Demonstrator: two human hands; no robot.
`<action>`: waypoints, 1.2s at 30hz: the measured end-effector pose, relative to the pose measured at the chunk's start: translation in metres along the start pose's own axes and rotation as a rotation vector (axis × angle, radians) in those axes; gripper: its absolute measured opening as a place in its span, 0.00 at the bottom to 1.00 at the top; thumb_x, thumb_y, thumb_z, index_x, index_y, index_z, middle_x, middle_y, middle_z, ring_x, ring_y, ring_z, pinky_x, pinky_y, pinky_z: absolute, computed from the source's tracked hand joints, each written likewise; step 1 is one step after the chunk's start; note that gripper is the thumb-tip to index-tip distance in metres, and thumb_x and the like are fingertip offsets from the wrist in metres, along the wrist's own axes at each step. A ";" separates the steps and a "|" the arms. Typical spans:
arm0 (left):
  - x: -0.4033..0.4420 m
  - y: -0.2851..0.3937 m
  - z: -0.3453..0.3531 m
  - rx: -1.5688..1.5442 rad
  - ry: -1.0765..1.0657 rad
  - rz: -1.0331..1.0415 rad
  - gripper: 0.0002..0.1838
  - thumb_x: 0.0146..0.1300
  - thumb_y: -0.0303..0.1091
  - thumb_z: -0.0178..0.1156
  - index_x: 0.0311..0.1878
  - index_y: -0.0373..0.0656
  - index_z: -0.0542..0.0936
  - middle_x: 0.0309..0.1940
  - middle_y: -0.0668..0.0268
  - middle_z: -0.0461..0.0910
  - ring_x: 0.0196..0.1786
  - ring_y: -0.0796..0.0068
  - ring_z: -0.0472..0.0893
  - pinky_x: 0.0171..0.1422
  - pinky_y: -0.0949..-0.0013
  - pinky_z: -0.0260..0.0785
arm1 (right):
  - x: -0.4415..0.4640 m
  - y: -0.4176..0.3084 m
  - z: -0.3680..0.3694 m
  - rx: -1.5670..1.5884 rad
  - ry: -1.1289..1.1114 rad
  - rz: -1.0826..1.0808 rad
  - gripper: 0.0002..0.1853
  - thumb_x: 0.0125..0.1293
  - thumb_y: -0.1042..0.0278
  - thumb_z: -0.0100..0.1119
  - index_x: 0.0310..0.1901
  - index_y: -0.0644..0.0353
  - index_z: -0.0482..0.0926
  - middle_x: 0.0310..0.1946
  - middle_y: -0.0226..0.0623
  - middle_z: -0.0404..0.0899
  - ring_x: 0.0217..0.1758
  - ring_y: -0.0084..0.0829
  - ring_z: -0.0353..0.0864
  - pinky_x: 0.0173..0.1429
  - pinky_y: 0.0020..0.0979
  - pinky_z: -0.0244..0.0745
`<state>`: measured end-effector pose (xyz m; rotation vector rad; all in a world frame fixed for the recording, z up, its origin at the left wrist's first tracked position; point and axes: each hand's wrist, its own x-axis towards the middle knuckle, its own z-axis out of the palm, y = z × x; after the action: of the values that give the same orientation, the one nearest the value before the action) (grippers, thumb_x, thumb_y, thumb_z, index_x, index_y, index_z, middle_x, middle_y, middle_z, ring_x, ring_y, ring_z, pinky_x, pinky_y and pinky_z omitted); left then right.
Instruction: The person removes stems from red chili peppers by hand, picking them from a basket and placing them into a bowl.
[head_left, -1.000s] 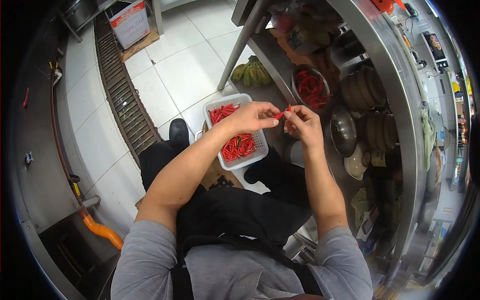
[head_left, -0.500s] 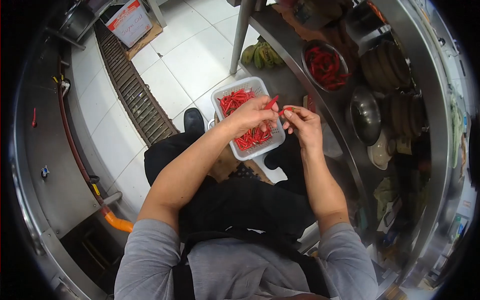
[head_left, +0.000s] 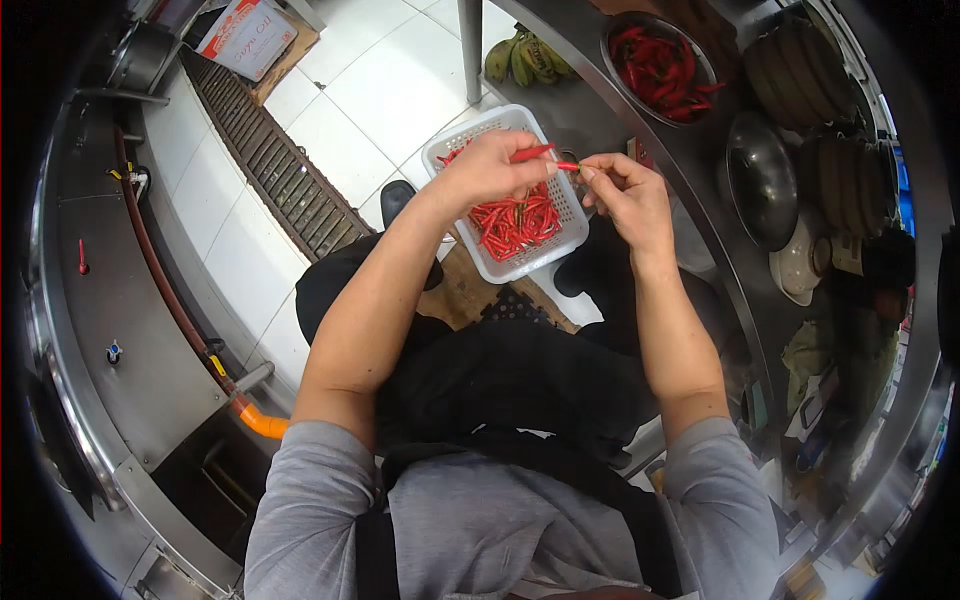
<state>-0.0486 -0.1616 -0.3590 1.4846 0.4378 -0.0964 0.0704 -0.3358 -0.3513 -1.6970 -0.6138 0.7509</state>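
Observation:
My left hand is closed over the white plastic basket, with a larger red chili pepper sticking out past its fingers. Between the two hands is a small red chili; the left fingertips touch its body. At the stem end, my right hand pinches this small chili with thumb and forefinger. Below the hands, many red chilies fill the basket, part of them hidden by my left hand and forearm.
To the right, a metal bowl of larger red chilies sits on a steel shelf near a dark wok. Green bananas lie at the back. A floor drain grate and a box are on the left.
The view has shifted a little. Both hands remain close together over the basket, and the small chili between them now lies more level, with its stem end in the right fingers.

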 end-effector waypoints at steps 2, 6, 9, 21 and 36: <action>0.000 0.004 0.000 0.024 0.018 0.007 0.09 0.63 0.35 0.63 0.38 0.39 0.80 0.19 0.75 0.73 0.22 0.85 0.70 0.30 0.78 0.63 | 0.001 0.006 -0.002 -0.059 -0.039 -0.035 0.09 0.63 0.72 0.59 0.42 0.67 0.81 0.27 0.31 0.82 0.24 0.18 0.79 0.28 0.21 0.69; 0.002 0.004 0.002 0.001 0.008 0.028 0.09 0.64 0.37 0.62 0.36 0.40 0.80 0.19 0.75 0.73 0.22 0.85 0.70 0.29 0.78 0.62 | -0.004 0.009 0.001 -0.078 -0.044 -0.034 0.09 0.65 0.72 0.56 0.43 0.67 0.81 0.28 0.33 0.83 0.23 0.19 0.78 0.28 0.22 0.70; 0.014 -0.012 -0.001 -0.079 -0.014 0.026 0.09 0.65 0.38 0.62 0.36 0.42 0.79 0.20 0.75 0.73 0.22 0.85 0.70 0.28 0.78 0.61 | -0.008 0.006 0.000 0.013 -0.076 0.016 0.09 0.66 0.73 0.55 0.43 0.67 0.81 0.29 0.34 0.82 0.23 0.19 0.76 0.28 0.22 0.71; 0.029 -0.048 -0.018 0.718 0.145 0.008 0.15 0.65 0.42 0.59 0.36 0.38 0.81 0.23 0.67 0.79 0.26 0.76 0.78 0.33 0.73 0.69 | -0.014 0.012 0.005 -0.071 -0.108 -0.026 0.11 0.65 0.74 0.54 0.47 0.66 0.80 0.30 0.32 0.82 0.23 0.17 0.74 0.29 0.21 0.71; 0.009 -0.010 0.020 -0.342 -0.165 -0.005 0.22 0.72 0.46 0.51 0.59 0.41 0.76 0.50 0.62 0.79 0.52 0.73 0.78 0.54 0.71 0.69 | -0.011 0.025 0.024 0.286 -0.168 0.095 0.11 0.68 0.66 0.58 0.41 0.66 0.81 0.31 0.33 0.82 0.28 0.20 0.80 0.30 0.20 0.73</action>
<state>-0.0393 -0.1799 -0.3706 1.1293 0.3066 -0.1391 0.0454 -0.3340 -0.3779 -1.4163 -0.5153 1.0070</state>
